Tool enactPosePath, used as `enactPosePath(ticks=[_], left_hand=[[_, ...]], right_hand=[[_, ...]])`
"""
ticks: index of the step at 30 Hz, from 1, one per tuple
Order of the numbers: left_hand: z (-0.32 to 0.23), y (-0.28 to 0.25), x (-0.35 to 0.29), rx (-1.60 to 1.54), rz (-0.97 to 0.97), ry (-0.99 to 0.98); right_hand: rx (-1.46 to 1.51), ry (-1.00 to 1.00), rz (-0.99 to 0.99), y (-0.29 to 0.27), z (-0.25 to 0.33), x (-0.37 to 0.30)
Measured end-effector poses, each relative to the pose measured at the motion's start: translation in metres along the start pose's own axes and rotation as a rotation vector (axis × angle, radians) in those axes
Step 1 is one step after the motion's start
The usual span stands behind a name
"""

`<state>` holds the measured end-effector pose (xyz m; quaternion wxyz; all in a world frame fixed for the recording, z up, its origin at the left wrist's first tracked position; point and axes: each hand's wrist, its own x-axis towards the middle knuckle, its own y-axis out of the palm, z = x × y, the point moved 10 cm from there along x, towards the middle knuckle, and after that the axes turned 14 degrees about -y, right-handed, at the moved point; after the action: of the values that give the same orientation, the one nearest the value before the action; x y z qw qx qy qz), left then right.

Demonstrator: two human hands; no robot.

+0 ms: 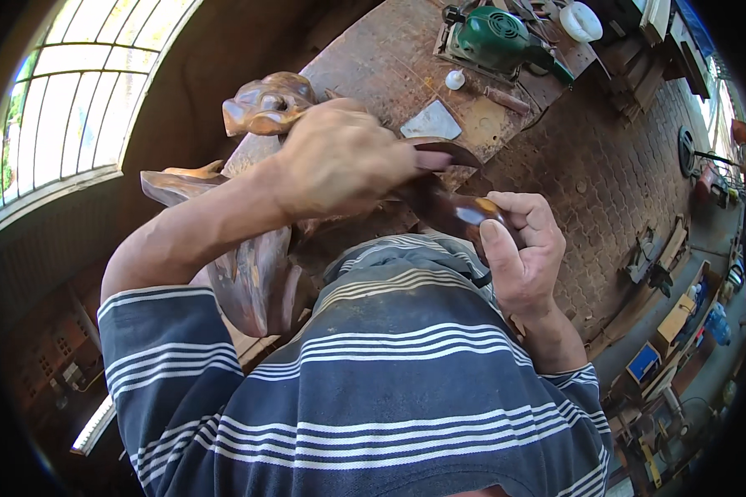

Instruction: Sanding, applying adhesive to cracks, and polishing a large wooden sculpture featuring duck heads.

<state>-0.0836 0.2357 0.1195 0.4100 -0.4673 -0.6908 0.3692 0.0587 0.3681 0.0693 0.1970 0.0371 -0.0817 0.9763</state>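
A dark, glossy carved wood piece [458, 213] lies across the front of my body. My right hand [526, 248] grips its right end, thumb on top and fingers curled around it. My left hand [348, 157] is closed over its far end, slightly smeared by motion. A pinkish-brown patch shows beside its fingertips; I cannot make out what that hand holds. Beyond my left wrist sits a knobbly brown carved wood form [269, 103]. Lighter, streaked carved wood [253, 277] extends below my left forearm. Whether these wooden parts are joined is hidden.
On the workbench [365, 70] are a green power tool [493, 37], a small white bottle [455, 79], a pale flat sheet [432, 121] and a white round container [581, 21]. A barred window [83, 74] is at left. Shelves with tools and boxes [675, 323] line the right.
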Motion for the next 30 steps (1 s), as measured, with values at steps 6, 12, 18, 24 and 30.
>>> enactPosePath(ticks=[6, 12, 18, 24, 30], left_hand=[[-0.004, -0.004, 0.009, 0.014, 0.030, -0.030], [0.019, -0.001, -0.013, -0.016, 0.029, 0.003], [0.039, -0.016, -0.038, 0.078, 0.072, -0.163], [0.041, -0.009, -0.028, -0.216, -0.039, -0.081], [0.076, -0.033, -0.061, 0.195, 0.281, -0.176]], right_hand=[[-0.042, -0.145, 0.043, 0.010, 0.003, 0.010], [0.039, -0.016, 0.039, 0.008, 0.001, 0.001], [-0.035, -0.091, 0.109, 0.015, 0.004, 0.008], [0.030, -0.056, 0.049, 0.010, 0.002, 0.003], [0.014, -0.055, 0.072, 0.012, 0.001, 0.007]])
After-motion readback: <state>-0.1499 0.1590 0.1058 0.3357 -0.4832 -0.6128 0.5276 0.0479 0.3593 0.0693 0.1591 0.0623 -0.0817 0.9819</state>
